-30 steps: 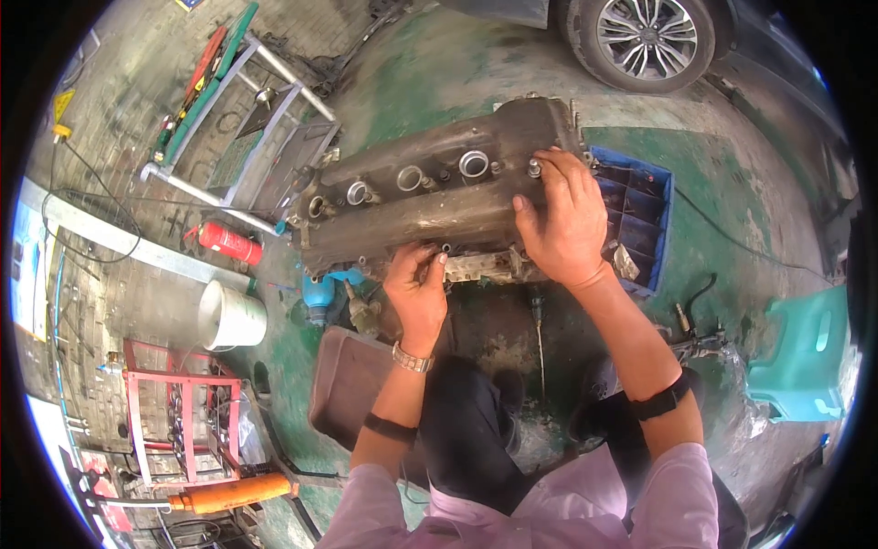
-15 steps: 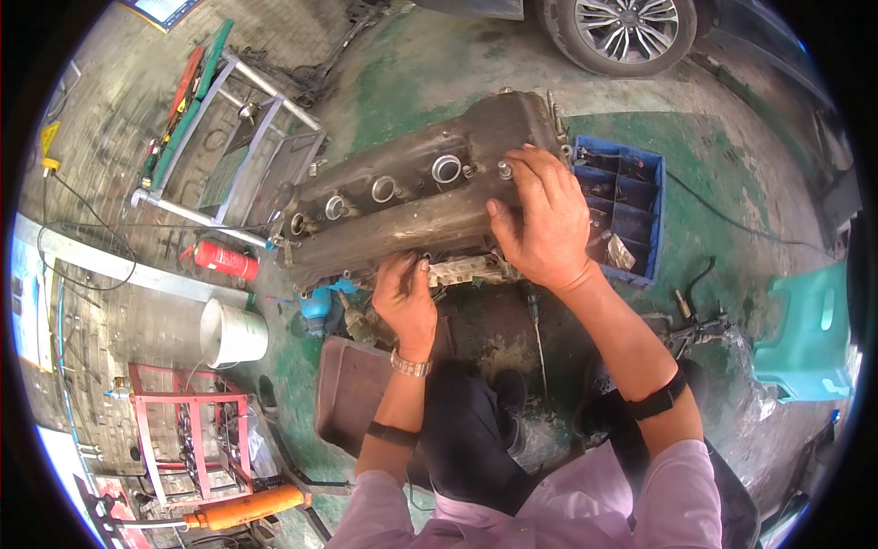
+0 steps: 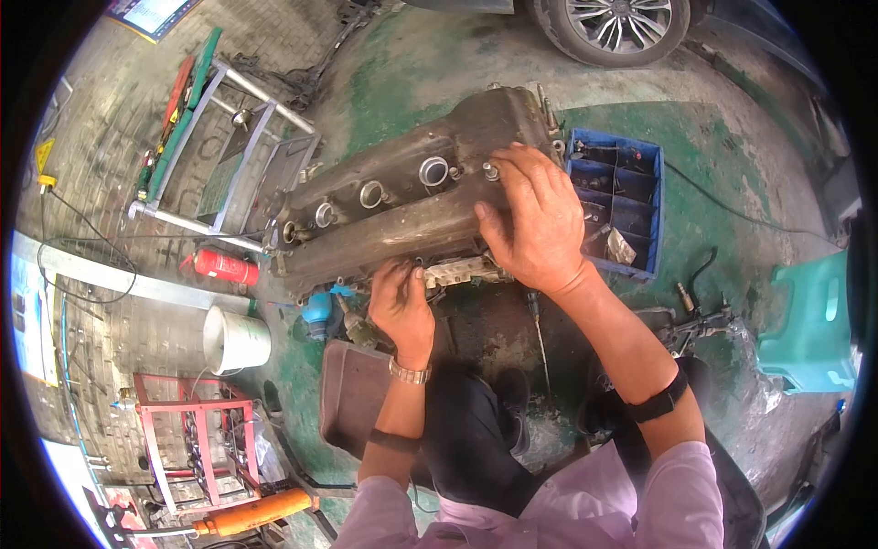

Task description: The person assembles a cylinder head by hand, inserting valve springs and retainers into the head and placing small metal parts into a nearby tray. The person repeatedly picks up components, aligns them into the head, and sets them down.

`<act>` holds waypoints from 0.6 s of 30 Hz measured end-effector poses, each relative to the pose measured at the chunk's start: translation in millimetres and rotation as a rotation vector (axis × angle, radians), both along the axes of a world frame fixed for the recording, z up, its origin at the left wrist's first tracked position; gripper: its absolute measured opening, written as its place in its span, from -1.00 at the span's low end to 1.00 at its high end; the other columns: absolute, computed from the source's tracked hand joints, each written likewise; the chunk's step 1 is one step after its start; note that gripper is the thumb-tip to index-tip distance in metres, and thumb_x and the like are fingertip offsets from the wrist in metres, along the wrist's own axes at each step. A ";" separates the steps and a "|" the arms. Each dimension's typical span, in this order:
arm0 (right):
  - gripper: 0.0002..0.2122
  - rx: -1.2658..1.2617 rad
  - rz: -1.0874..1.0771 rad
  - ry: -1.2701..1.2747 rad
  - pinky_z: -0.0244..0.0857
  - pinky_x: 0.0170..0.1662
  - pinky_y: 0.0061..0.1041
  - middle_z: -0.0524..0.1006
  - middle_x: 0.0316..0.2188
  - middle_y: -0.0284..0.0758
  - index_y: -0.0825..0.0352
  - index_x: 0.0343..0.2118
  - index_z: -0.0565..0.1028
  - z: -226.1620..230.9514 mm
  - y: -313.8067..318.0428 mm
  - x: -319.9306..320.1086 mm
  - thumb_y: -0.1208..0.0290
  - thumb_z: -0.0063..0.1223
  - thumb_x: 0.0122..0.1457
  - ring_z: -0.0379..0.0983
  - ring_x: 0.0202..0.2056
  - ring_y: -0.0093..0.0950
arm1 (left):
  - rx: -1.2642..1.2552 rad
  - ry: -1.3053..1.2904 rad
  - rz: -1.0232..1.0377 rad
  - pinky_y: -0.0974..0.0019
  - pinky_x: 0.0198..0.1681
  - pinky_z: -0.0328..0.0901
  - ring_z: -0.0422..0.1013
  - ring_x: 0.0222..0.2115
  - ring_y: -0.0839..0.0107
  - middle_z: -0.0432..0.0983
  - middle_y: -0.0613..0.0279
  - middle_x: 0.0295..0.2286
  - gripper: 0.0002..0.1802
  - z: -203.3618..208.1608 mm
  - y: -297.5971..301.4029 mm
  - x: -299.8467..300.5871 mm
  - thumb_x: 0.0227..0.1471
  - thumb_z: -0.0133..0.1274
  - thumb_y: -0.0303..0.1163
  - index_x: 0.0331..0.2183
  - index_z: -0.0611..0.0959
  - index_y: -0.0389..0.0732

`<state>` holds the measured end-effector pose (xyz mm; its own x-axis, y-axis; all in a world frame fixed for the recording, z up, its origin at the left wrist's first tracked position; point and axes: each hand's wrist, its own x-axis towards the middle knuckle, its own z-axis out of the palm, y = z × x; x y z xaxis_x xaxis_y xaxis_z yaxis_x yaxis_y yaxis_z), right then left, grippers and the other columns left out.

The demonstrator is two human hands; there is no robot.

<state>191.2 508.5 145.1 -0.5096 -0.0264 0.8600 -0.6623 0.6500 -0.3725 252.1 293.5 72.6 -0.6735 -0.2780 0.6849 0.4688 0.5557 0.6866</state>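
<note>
A brown, grimy engine valve cover (image 3: 393, 215) lies at a slant in front of me, with a row of round metal-rimmed holes along it. My right hand (image 3: 540, 210) rests on its right part, thumb apart from the fingers, beside a small metal fitting (image 3: 491, 171). At the cover's near edge is my left hand (image 3: 402, 306), its fingertips curled and drawn together. Whatever they pinch there is too small and too covered to make out. A pale metal flange (image 3: 457, 272) shows below the edge, between the hands.
Right of the engine stands a blue divided parts box (image 3: 657, 210). A brown bin (image 3: 343, 393), a white bucket (image 3: 236, 339) and a fire extinguisher (image 3: 225, 266) are at the left. A screwdriver-like tool (image 3: 540, 329) stands below the engine. A turquoise stool (image 3: 805, 329) is far right.
The engine and both hands sit slightly further left in the picture as the view shifts. My left fingertips have shifted a little at the near edge; the right hand keeps its pose.
</note>
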 end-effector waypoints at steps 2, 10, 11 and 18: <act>-0.55 -0.004 0.011 -0.005 0.28 0.12 -0.19 0.47 -0.02 -0.15 0.41 -0.01 0.46 -0.6 0.3 0.1 0.43 0.23 -0.01 0.39 0.08 -0.10 | -0.005 -0.013 -0.010 0.35 -0.09 0.40 0.47 -0.16 0.37 0.53 0.10 -0.16 -0.84 2.2 2.0 0.9 0.03 0.19 -0.72 -0.28 0.63 -0.39; -0.52 -0.022 0.024 0.018 0.29 0.10 -0.15 0.47 -0.01 -0.03 0.46 -0.04 0.46 -7.8 -4.3 1.0 0.40 0.27 -0.06 0.40 0.05 -0.08 | -0.234 -0.084 0.203 0.13 -0.10 0.35 0.49 -0.25 0.11 0.58 0.04 -0.33 -0.94 -2.6 -9.8 9.2 -0.02 0.21 -0.56 -0.42 0.68 -0.34; -0.52 0.018 0.013 -0.103 0.29 0.11 -0.12 0.48 -0.03 -0.03 0.46 -0.06 0.46 -9.1 -6.1 2.8 0.38 0.28 -0.08 0.40 0.04 -0.07 | -0.525 -0.026 0.261 0.08 -0.08 0.34 0.48 -0.23 0.07 0.59 0.00 -0.34 -0.92 -1.2 -16.9 8.9 0.01 0.19 -0.52 -0.44 0.67 -0.35; -0.47 -0.123 0.100 0.035 0.21 0.14 -0.08 0.40 0.01 -0.01 0.48 -0.02 0.41 -7.9 -5.6 -0.1 0.39 0.27 -0.09 0.31 0.11 -0.01 | -0.338 -0.051 0.102 0.08 -0.04 0.36 0.45 -0.15 0.04 0.56 -0.09 -0.23 -0.88 -10.2 -28.9 -8.5 0.15 0.11 -0.63 -0.27 0.61 -0.53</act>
<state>191.1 502.9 137.2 -0.4793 0.0310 0.8771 -0.7357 0.5308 -0.4207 243.7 264.6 62.5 -0.6896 -0.1089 0.7159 0.3690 0.7978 0.4768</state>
